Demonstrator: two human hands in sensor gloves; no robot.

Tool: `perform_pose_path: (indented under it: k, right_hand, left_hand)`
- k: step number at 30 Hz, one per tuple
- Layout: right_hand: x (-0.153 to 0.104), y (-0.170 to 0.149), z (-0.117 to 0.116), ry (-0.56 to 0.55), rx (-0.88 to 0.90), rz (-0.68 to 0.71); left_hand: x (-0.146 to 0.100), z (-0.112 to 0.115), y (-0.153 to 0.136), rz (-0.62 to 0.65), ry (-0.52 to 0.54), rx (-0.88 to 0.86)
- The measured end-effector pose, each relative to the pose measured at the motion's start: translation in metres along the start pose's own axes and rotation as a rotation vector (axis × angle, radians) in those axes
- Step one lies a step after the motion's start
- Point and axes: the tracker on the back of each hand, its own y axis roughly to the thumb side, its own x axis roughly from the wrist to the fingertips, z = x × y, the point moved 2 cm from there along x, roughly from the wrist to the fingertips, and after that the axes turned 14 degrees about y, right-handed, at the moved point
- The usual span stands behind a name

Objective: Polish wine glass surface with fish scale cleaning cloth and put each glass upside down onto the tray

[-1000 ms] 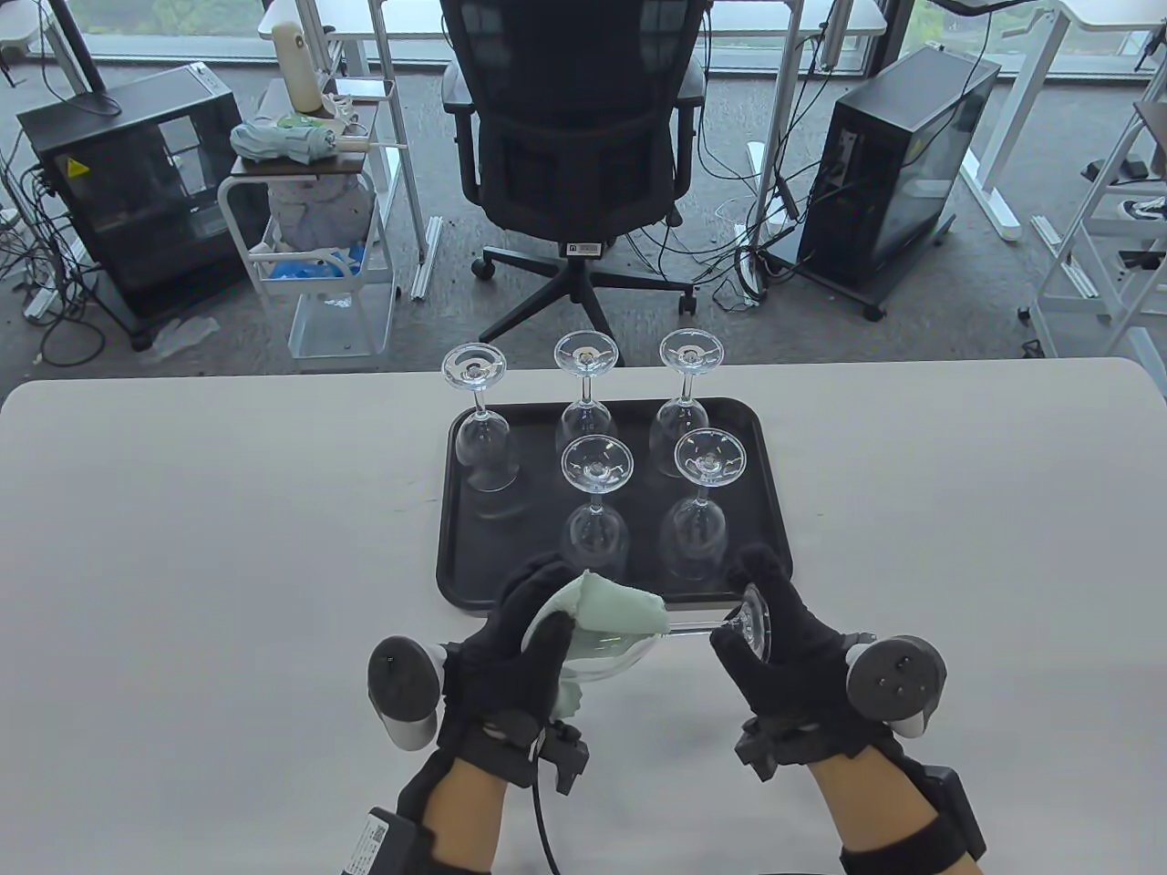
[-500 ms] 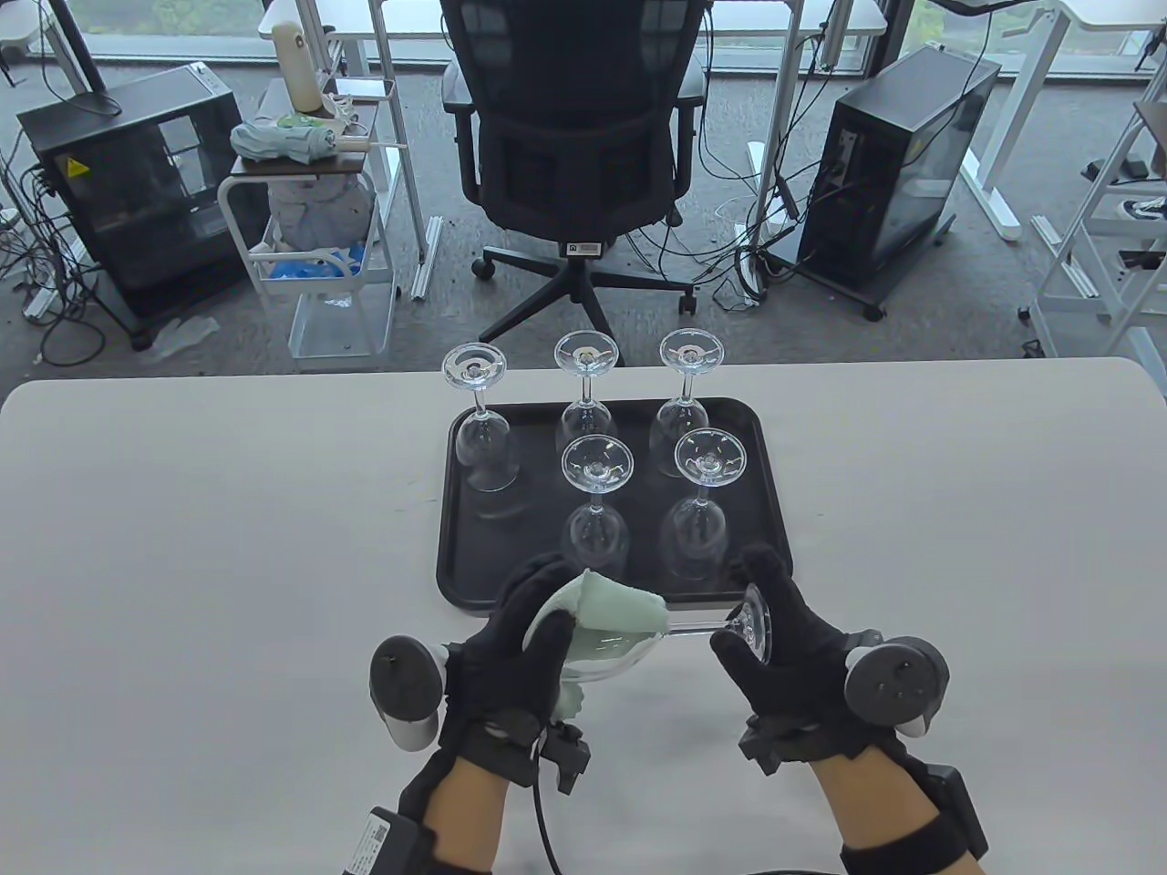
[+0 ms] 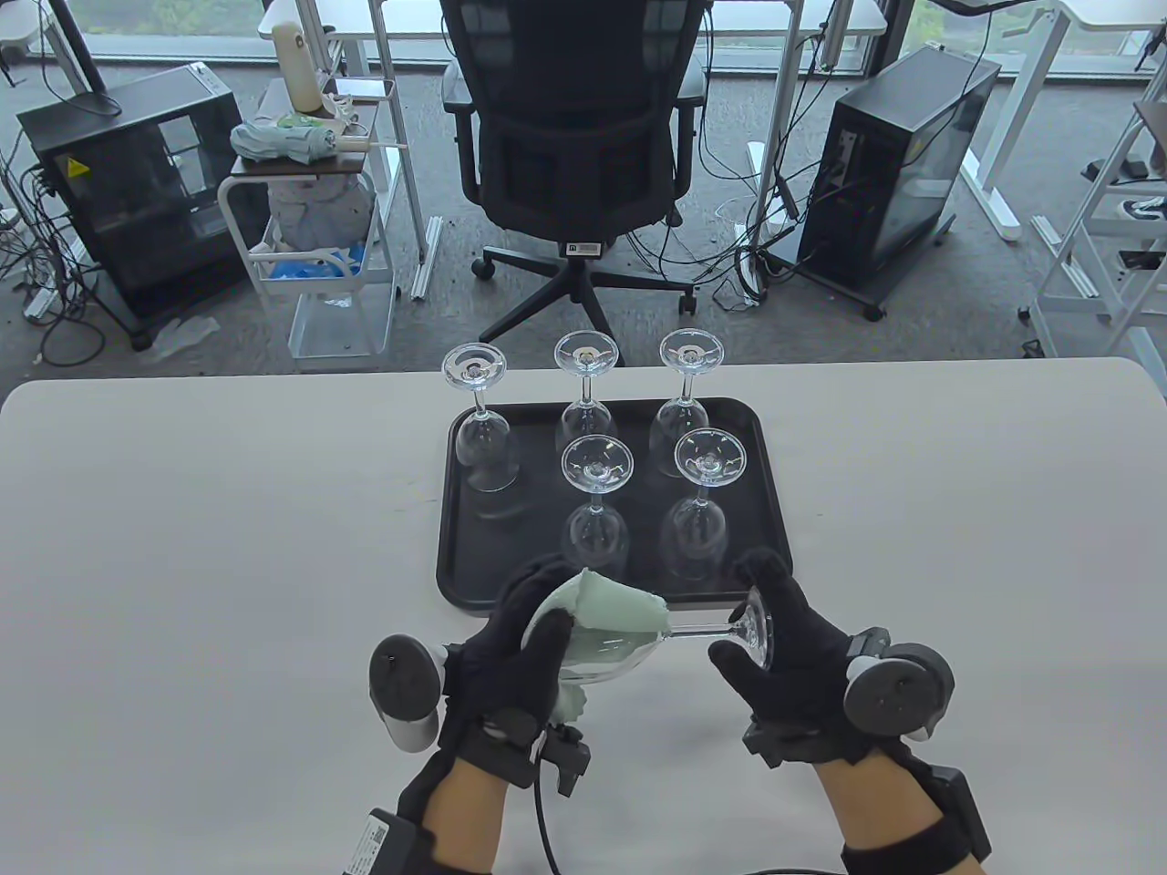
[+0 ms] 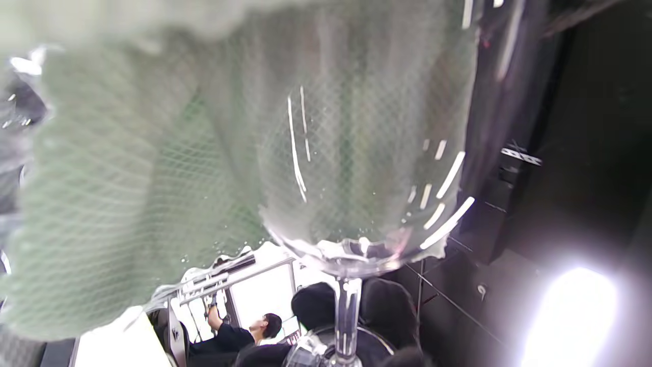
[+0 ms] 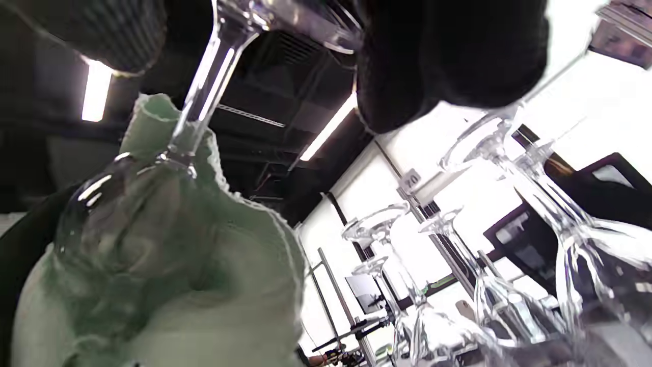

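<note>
- The wine glass (image 3: 675, 633) is clear and thin-walled, lying on its side above the near part of the pale, matte bench (image 3: 182, 547), just in front of the tray, with its bowl to the left and its round foot to the right.
- The fish scale cleaning cloth (image 3: 611, 609) is pale green; the left wrist view shows a fine net-like weave, seen through the curved bowl.
- The left hand (image 3: 515, 647), in a black knitted glove, has its fingers curled round the bowl with the cloth bunched between glove and glass.
- The right hand (image 3: 775, 652) has its fingers (image 3: 764, 574) and thumb closed on the rim of the foot; the thin stem runs level between the two hands.
- Against half a second ago, the glass's foot has tipped slightly and the tracker on the right hand has rolled a little; the left hand and cloth sit as before.
- The black tray (image 3: 465, 565), rectangular with rounded corners and a raised lip, carries five inverted glasses (image 3: 597, 492): three in the far row, two nearer, feet upward, unchanged.
</note>
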Motion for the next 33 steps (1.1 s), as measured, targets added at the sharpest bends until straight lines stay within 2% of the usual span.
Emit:
perform_pose_path:
  k: [2, 4, 6, 8, 9, 11, 12, 16, 18, 20, 22, 23, 26, 27, 30, 31, 33]
  right_hand:
    - [-0.001, 0.002, 0.001, -0.026, -0.034, 0.02]
    - [0.0, -0.003, -0.001, -0.035, 0.07, -0.026]
    - [0.0, -0.013, -0.004, -0.02, 0.23, -0.132]
    - [-0.001, -0.021, -0.01, 0.055, 0.429, -0.259]
    - [0.0, -0.021, -0.011, 0.07, 0.438, -0.237]
    - [0.0, -0.017, -0.008, 0.057, 0.318, -0.198]
    - [0.001, -0.011, -0.005, 0.03, 0.186, -0.153]
    - [0.001, 0.001, -0.001, -0.007, 0.01, -0.015]
    - [-0.001, -0.005, -0.001, -0.049, 0.119, -0.077]
    - [-0.001, -0.013, -0.004, -0.019, 0.28, -0.17]
    - [-0.001, -0.023, -0.011, 0.082, 0.493, -0.315]
    - [-0.001, -0.023, -0.012, 0.091, 0.51, -0.273]
    - [-0.001, -0.018, -0.008, 0.02, 0.309, -0.177]
    - [0.0, -0.014, -0.005, 0.002, 0.211, -0.099]
    - [-0.001, -0.005, -0.001, -0.017, 0.044, -0.006]
    - [-0.002, -0.004, 0.0, -0.032, 0.036, -0.01]
    - [-0.002, -0.009, -0.001, -0.048, 0.136, -0.059]
  left_hand:
    - [0.0, 0.001, -0.003, -0.026, -0.025, -0.022]
    - [-0.001, 0.001, -0.002, -0.005, -0.005, -0.003]
    - [-0.002, 0.003, 0.0, 0.03, -0.009, 0.007]
    - [-0.002, 0.003, 0.004, 0.097, 0.02, 0.069]
    - [-0.002, 0.003, 0.005, 0.103, 0.02, 0.075]
    - [-0.001, 0.003, 0.006, 0.088, 0.004, 0.061]
    - [-0.001, 0.0, 0.005, 0.076, 0.017, 0.072]
    - [0.0, 0.0, 0.0, -0.008, -0.025, -0.013]
    - [-0.002, 0.003, 0.001, 0.014, 0.002, 0.009]
    - [-0.003, 0.005, 0.003, 0.034, -0.002, 0.017]
    - [-0.003, 0.005, 0.007, 0.103, 0.019, 0.077]
    - [-0.003, 0.004, 0.007, 0.103, 0.024, 0.092]
    - [-0.002, 0.004, 0.008, 0.088, 0.001, 0.086]
    - [-0.001, 0.002, 0.007, 0.071, 0.009, 0.07]
    - [-0.001, 0.003, 0.003, -0.007, -0.021, 0.019]
    - [-0.002, 0.003, 0.003, -0.008, -0.021, 0.009]
    - [-0.003, 0.005, 0.004, 0.009, -0.002, 0.027]
